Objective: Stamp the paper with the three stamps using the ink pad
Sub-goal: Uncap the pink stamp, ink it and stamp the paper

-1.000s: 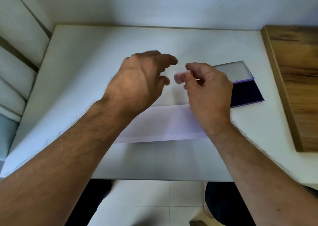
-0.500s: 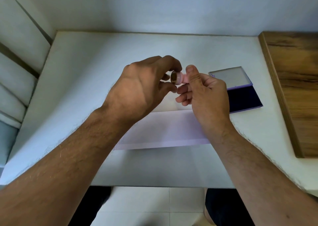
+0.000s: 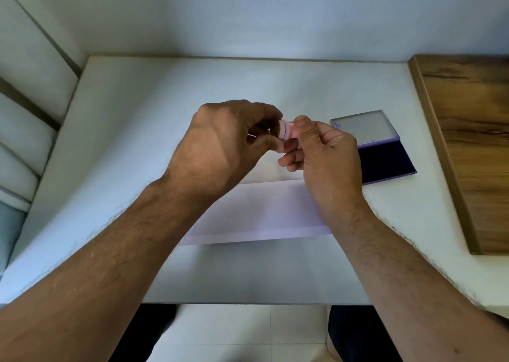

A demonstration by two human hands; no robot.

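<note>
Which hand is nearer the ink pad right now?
Right. The right hand holds the pink stamp just left of the open ink pad, its knuckles overlapping the pad's edge in view. The left hand grips the stamp's other end, farther left.

A white table (image 3: 165, 91) stands against a pale wall (image 3: 248, 12) — wooden board (image 3: 468, 141) to its right, white floor tiles (image 3: 234, 331) below.
</note>
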